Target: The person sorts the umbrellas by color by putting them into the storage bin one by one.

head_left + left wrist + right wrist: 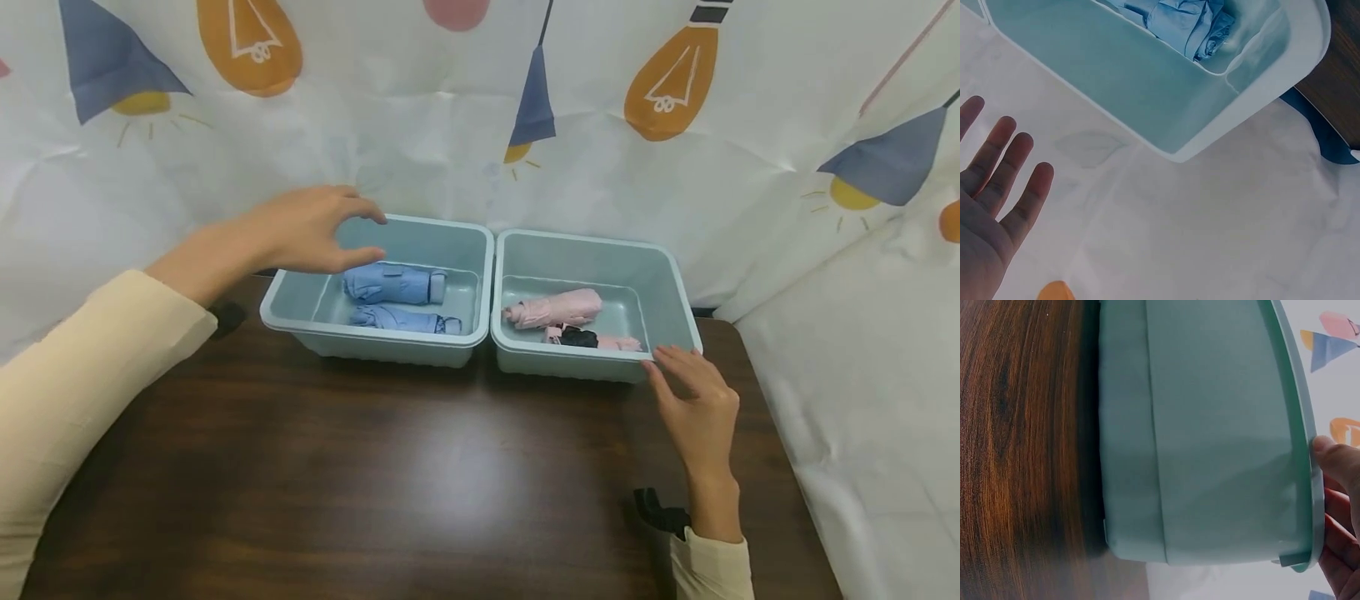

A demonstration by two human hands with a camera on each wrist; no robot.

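Two pale blue-green plastic bins stand side by side. In the left bin [378,337] lie two folded blue umbrellas, one at the back [393,284] and one in front [401,319]. The right bin [570,356] holds a folded pink umbrella [558,309] and, before it, another pink item [618,342] with a black part, partly hidden by the wall. Above the left bin's left end hovers my left hand [318,229], thumb and fingers spread around nothing. My right hand [697,404] touches the right bin's near right rim corner, thumb and fingertips lightly against it.
Both bins sit at the back of a dark brown wooden table [420,467]. Directly behind them hangs a white sheet [420,150] printed with lamps and bulbs, which also runs along the right side.
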